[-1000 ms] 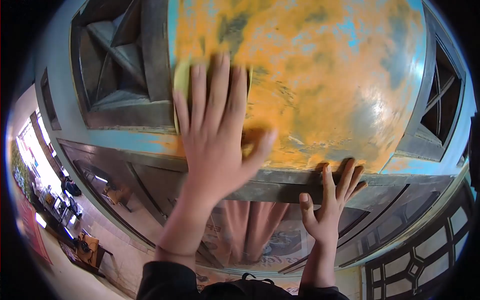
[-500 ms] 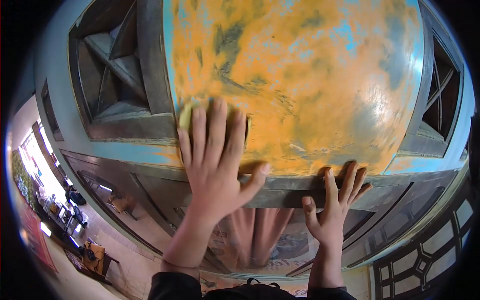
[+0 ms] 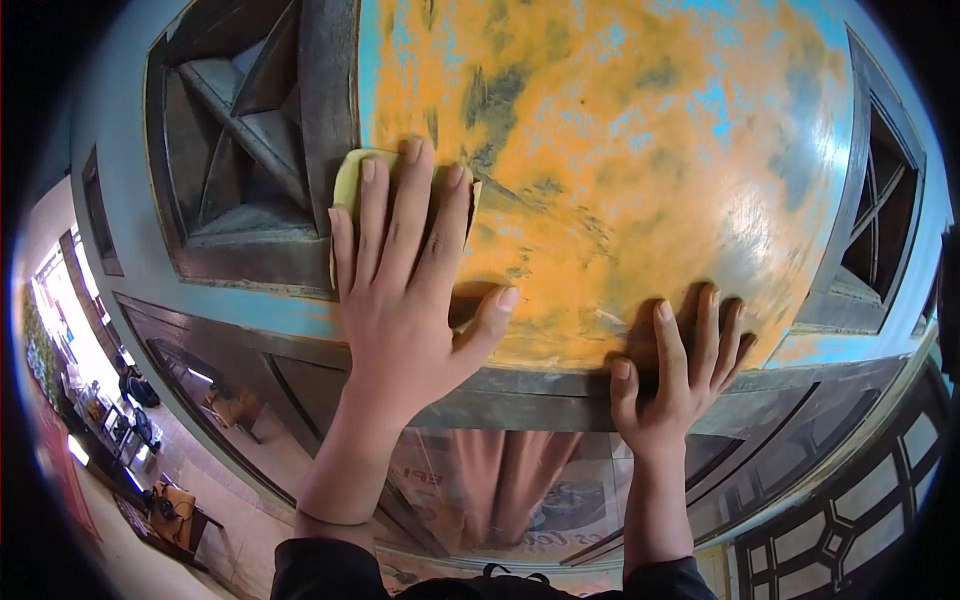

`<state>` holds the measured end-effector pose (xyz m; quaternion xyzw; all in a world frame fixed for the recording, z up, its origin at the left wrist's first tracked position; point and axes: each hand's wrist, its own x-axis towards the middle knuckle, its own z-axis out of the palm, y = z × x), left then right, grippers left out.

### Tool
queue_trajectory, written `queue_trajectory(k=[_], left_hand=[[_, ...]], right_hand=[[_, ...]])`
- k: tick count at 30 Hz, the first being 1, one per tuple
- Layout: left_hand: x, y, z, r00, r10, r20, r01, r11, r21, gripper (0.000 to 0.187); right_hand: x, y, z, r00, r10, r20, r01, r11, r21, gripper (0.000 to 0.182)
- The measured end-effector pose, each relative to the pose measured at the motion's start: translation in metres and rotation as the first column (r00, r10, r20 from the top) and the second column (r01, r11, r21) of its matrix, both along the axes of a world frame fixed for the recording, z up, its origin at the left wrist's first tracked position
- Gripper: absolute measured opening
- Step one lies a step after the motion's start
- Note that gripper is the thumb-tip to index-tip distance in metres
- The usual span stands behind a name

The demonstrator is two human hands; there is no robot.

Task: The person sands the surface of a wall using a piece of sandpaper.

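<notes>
My left hand [image 3: 405, 270] lies with fingers spread over a yellow sheet of sandpaper [image 3: 347, 185], pressing it against the left part of a panel [image 3: 560, 200]. Only the sandpaper's edges show around the fingers. Patchy orange, dark and bright blue areas cover the panel, which looks curved in this wide view. Lower right, my right hand [image 3: 665, 400] is open and holds nothing. Its spread fingertips rest on the panel's bottom part, over the dark wooden rail [image 3: 540, 395].
Dark wooden frames with crossed bars flank the panel, one on the left [image 3: 240, 130] and one on the right [image 3: 880, 205]. Glass with a pinkish curtain [image 3: 500, 480] behind it is below. A wooden chair [image 3: 175, 510] stands on the tiled floor at lower left.
My left hand and the sandpaper have moved up and left across the panel, reaching the left frame's edge. My right hand has shifted slightly up. The view has shifted a little.
</notes>
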<state>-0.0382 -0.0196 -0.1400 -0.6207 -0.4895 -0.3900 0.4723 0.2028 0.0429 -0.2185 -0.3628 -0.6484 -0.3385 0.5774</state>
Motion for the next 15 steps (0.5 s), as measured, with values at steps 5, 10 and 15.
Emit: queue_trajectory(k=[5, 10, 15], left_hand=[[0.017, 0.000, -0.049, 0.998, 0.056, -0.031, -0.058, 0.997, -0.053, 0.080], [0.010, 0.006, -0.001, 0.998, -0.054, 0.045, 0.051, 0.996, 0.066, 0.071], [0.019, 0.002, -0.026, 0.999, 0.036, -0.040, -0.037, 0.999, -0.016, 0.079]], right_hand=[[-0.001, 0.003, -0.011, 0.999, 0.017, -0.029, -0.017, 1.000, 0.024, 0.046], [-0.001, 0.002, -0.012, 0.999, 0.018, -0.041, -0.017, 1.000, 0.025, 0.044], [-0.002, 0.003, -0.015, 0.999, 0.010, -0.054, -0.008, 1.000, 0.030, 0.044]])
